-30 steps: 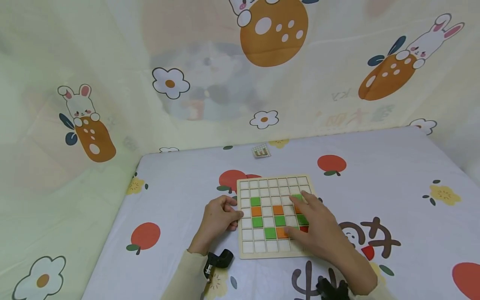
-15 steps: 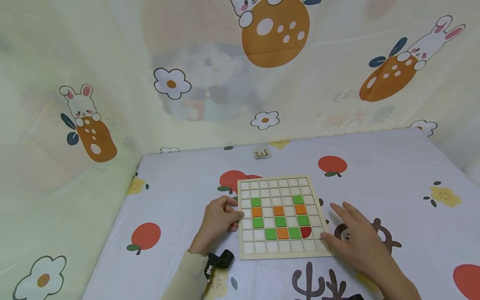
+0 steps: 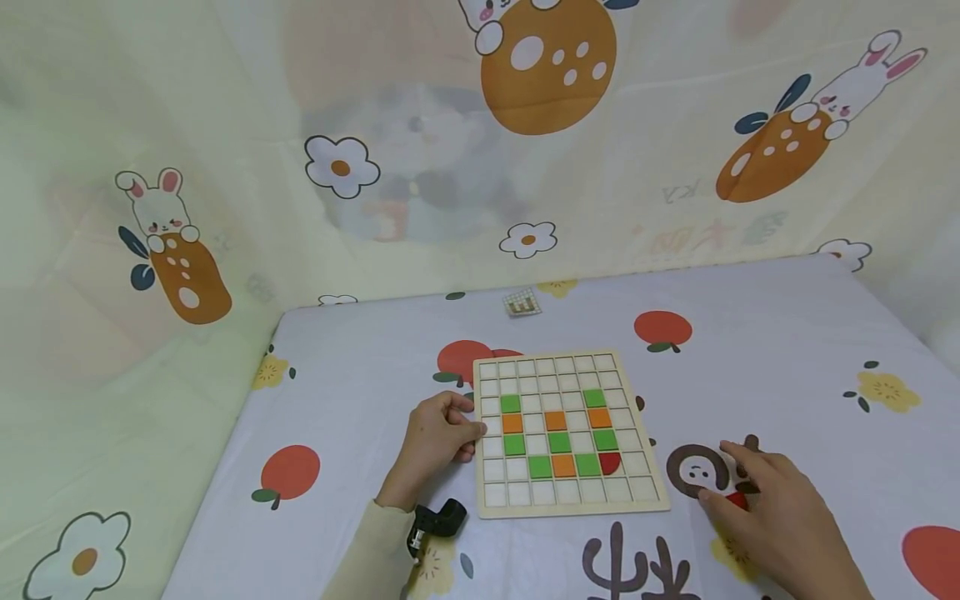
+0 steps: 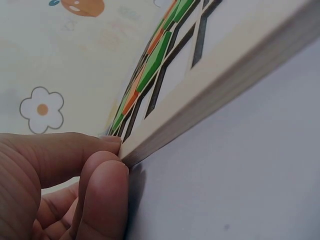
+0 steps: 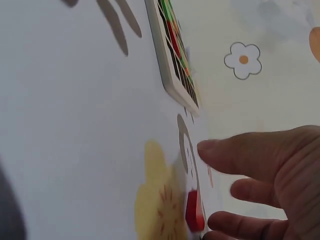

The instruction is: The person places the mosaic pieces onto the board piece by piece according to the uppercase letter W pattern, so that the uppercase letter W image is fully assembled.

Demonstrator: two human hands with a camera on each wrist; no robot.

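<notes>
A square wooden grid board (image 3: 570,497) lies on the table, with green tiles (image 3: 558,442), orange tiles (image 3: 563,466) and one red rounded tile (image 3: 610,463) set in its cells. My left hand (image 3: 438,437) pinches the board's left edge; in the left wrist view, the thumb and a finger meet at the wooden rim. Right of the board, my right hand (image 3: 783,517) is low over the table, thumb and fingers spread apart. Beside its fingers lies a loose red tile (image 5: 194,211), partly hidden by the hand in the head view.
A small grid-patterned card (image 3: 522,302) lies near the back edge of the table. The tablecloth (image 3: 360,367) carries printed fruit, flowers and dark lettering. A printed curtain (image 3: 420,100) rises behind and to the sides.
My right hand has moved off the board to the right and down, to the loose red tile. The red tile in the board is uncovered. My left hand stays at the board's edge.
</notes>
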